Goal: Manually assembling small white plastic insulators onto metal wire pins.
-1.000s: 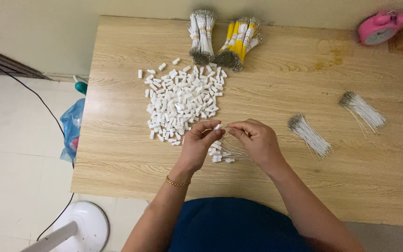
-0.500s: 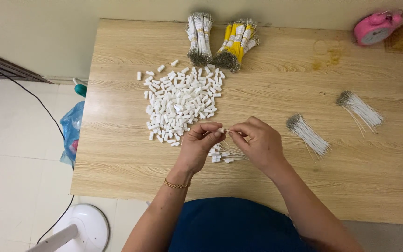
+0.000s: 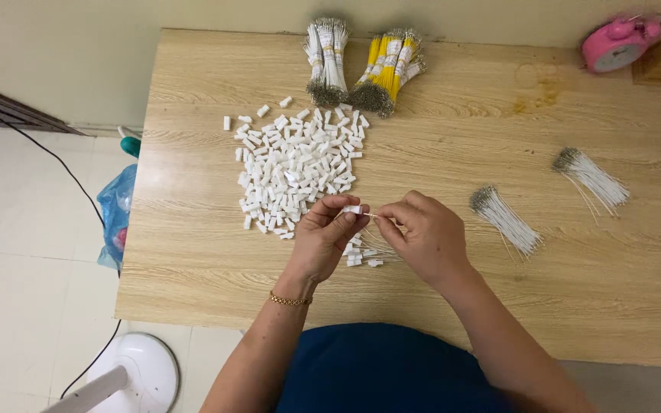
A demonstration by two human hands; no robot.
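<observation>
My left hand (image 3: 327, 235) pinches a small white plastic connector (image 3: 352, 209) just below a heap of the same white connectors (image 3: 296, 164). My right hand (image 3: 426, 233) pinches a thin white wire (image 3: 376, 217) whose end meets that connector. Under and between both hands lies a small cluster of connectors with wires attached (image 3: 367, 254). All of this sits on a light wooden table (image 3: 499, 130).
Bundles of white wires (image 3: 326, 61) and yellow wires (image 3: 388, 69) lie at the table's far edge. Two loose white wire bunches (image 3: 505, 219) (image 3: 590, 176) lie to the right. A pink alarm clock (image 3: 615, 43) stands far right. A blue bag (image 3: 116, 214) and a fan base (image 3: 135, 371) are on the floor.
Both hands stay together at the same spot; the fingers have shifted slightly as wire and connector meet.
</observation>
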